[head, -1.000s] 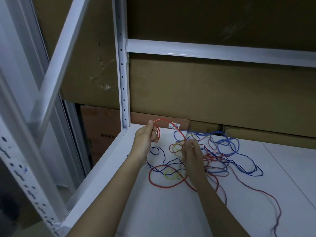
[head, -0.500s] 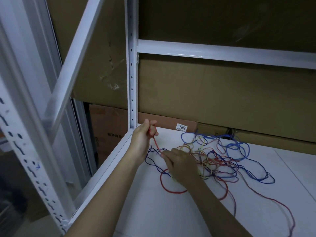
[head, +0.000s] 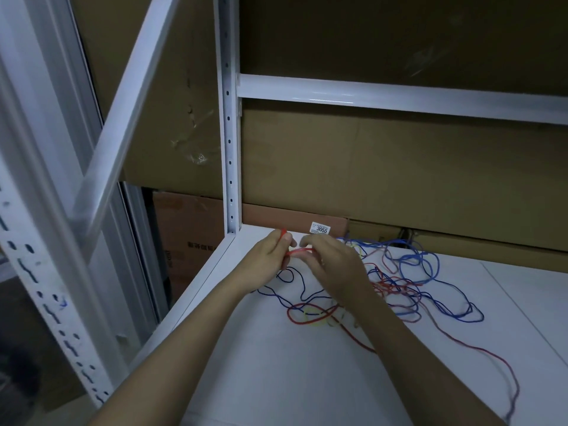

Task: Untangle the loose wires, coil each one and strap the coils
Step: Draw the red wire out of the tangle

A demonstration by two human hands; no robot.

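Pinching the red wire in both the left hand and the right hand; keeping loops even, drawing slack gently from the tangle beyond the right fingers.

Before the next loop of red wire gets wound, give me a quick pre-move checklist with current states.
1. Left hand grips the red wire end: ok, the end sticks up above the fingers.
2. Right hand has a grip on the same strand: ok, it runs between the hands.
3. Red wire free of the tangle: not ok, it still crosses the blue wire and yellow wire on the shelf.
4. Coil formed: not ok, none visible.
5. Strap within reach: cannot tell, none in view.
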